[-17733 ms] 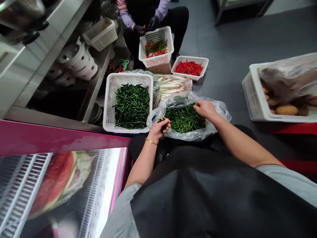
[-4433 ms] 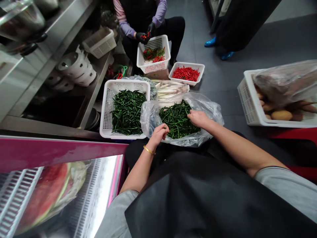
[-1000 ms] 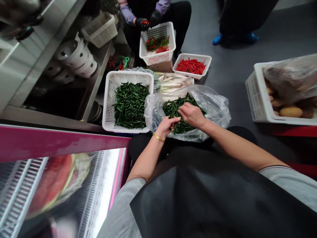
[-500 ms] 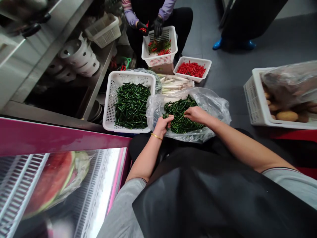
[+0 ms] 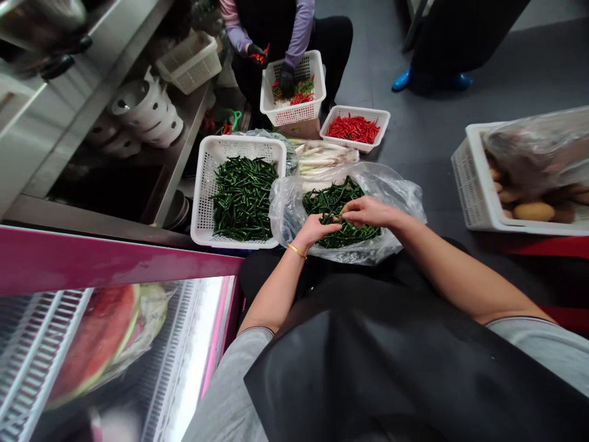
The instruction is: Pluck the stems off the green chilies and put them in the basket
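Green chili peppers (image 5: 334,199) lie heaped in a clear plastic bag (image 5: 400,190) in front of me. Over the heap, my left hand (image 5: 318,229), with a gold bracelet at its wrist, is closed on green peppers between thumb and fingers. My right hand (image 5: 363,212) meets it from the right, its fingertips pinched on a pepper close to the left fingertips. Just left of the bag, a white basket (image 5: 201,190) holds loose green peppers (image 5: 246,196).
Across from me a person in black gloves (image 5: 286,78) handles red peppers over a white basket (image 5: 294,113). A tray of red peppers (image 5: 353,129) and white-stemmed vegetables (image 5: 322,156) lie between us. Potatoes (image 5: 534,212) sit in a crate at right; a metal shelf (image 5: 177,166) stands left.
My left hand has moved right, so the fingertips of both hands now meet. Across from me, the person's one gloved hand has gone down into the basket.
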Demonstrator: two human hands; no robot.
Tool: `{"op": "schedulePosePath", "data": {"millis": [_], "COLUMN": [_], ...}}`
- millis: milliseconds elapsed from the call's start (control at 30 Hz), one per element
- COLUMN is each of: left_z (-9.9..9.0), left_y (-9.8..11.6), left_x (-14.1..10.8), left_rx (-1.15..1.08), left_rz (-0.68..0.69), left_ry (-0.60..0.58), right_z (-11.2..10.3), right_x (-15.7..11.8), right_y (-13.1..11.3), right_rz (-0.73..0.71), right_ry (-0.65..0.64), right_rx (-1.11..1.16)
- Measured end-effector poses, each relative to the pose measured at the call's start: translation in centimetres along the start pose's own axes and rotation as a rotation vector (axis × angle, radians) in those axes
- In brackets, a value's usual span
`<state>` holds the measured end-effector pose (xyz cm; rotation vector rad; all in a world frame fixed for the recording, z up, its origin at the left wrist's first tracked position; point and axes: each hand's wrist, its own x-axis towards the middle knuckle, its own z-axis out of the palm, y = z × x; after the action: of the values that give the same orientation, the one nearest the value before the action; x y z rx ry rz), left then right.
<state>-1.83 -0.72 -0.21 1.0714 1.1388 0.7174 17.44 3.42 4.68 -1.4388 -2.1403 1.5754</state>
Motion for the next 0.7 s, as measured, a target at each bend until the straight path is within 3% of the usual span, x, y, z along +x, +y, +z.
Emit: {"op": "schedulePosePath", "data": {"millis": [133, 233, 300, 400, 467, 500, 567, 633, 700], "left_z": [0.5, 0.2, -0.4, -1.5, -2.1, -2.3, -2.7, -3.1, -3.3], "left_y": [0.2, 1.5, 3.0, 5.0, 5.4, 5.2, 4.2, 2.7, 1.4], "left_x": [-0.2, -0.5, -0.9, -1.3, -1.1, -0.8, -0.1, 0.7, 1.1], "left_rx": [0.037, 0.127, 0.187, 0.217, 0.218, 0.235, 0.329, 0.463, 0.506], "left_rz": [0.044, 0.105, 0.109, 0.069, 0.061, 0.067, 0.087, 0.114, 0.140], "left_ry": [-0.019, -0.138, -0.228, -0.389, -0.420, -0.380, -0.173, 0.109, 0.292], "right_z": [0.5, 1.2, 1.3, 0.9, 0.6, 0.5, 0.5, 1.0, 2.2], "right_x": [-0.7, -1.3, -1.7, -2.3, -2.4, -2.3, -1.6, -0.6, 0.7], "right_y": [-0.6, -1.2, -1.6, -1.9, -1.3, -0.8, 0.5, 1.7, 2.3], "right_rz": [-0.080, -0.193, -0.248, -0.361, -0.414, -0.410, -0.327, -0.175, -0.042], "right_ry": [0.011, 0.061, 0.038, -0.089, -0.071, -0.024, 0.095, 0.207, 0.284], "right_rx": [-0.164, -0.461, -0.512, -0.225, 0.051, 0.140, 0.105, -0.186, -0.516]}}
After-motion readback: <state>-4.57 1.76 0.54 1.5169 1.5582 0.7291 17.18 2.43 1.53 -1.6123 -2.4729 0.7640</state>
